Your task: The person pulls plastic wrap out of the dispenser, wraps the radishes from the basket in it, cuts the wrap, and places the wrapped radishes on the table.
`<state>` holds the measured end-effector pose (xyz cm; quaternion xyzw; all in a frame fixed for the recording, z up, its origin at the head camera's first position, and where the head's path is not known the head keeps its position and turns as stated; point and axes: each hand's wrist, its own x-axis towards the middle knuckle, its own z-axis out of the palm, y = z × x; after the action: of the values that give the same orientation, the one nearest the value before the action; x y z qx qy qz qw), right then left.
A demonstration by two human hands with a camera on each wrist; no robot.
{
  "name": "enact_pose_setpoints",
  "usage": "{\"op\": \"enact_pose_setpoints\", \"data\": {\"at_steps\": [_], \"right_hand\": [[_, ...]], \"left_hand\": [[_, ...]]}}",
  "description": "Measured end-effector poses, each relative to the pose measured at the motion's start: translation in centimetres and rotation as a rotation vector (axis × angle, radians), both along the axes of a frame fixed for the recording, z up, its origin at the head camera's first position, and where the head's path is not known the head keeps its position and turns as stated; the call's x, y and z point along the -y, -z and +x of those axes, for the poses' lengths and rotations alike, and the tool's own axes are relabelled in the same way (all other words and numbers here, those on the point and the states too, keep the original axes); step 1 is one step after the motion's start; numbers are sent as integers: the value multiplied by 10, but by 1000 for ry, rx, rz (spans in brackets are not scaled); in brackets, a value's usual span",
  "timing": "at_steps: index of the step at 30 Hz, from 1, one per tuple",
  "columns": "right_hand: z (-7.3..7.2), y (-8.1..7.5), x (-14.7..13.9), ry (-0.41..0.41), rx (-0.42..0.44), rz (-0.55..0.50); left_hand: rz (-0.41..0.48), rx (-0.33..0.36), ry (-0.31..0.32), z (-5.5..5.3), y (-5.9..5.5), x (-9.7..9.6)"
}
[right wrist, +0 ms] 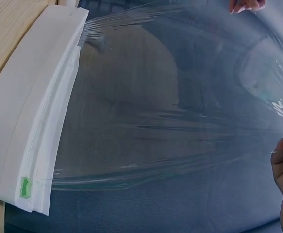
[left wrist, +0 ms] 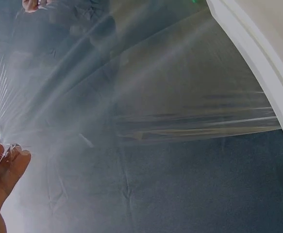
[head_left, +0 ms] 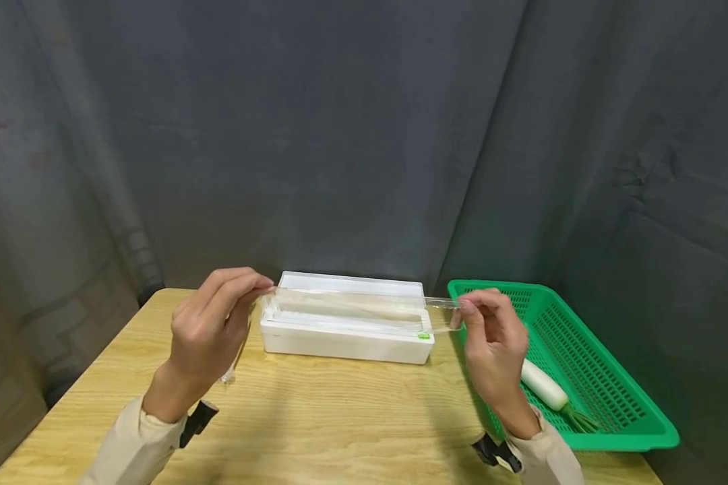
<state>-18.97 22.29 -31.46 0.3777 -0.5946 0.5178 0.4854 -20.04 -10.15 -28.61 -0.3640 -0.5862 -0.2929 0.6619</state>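
A sheet of clear cling film (left wrist: 156,82) stretches out of a white cling film dispenser box (head_left: 346,342) between both hands. My left hand (head_left: 211,330) pinches one corner of the film, left of the box. At the opposite corner, my right hand (head_left: 496,340) pinches the film between thumb and fingers, over the near-left rim of a green basket. The box lid (head_left: 352,283) stands up at the back, and a small green slide (head_left: 424,335) sits at the right end of the box's front edge.
In the green plastic basket (head_left: 619,377) at right lies a white radish (head_left: 544,385) with cut green stems. A small crumpled clear piece (head_left: 227,376) is on the wooden table (head_left: 340,417), left of the box. Grey curtains (head_left: 315,135) hang behind the table.
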Motion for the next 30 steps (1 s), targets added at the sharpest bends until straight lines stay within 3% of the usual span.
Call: {"op": "enact_pose_setpoints", "data": {"at_steps": [4,10,24,27,30], "right_hand": [[1,-3,-2,-23,-10,-3],[5,-7,-8,-16,46,-2],[6,-10,-13,-179,8,7],[8,-10,-16,-234,50,53],[11,-11,-23,-312,142,144]], "left_hand": [[18,-17,7,1,-1,-2],[27,-47,36,2,-2,-5],[35,-8,54,13,-5,-6],[24,63,136,15,-5,-3],[-12,162,287,14,-6,4]]}}
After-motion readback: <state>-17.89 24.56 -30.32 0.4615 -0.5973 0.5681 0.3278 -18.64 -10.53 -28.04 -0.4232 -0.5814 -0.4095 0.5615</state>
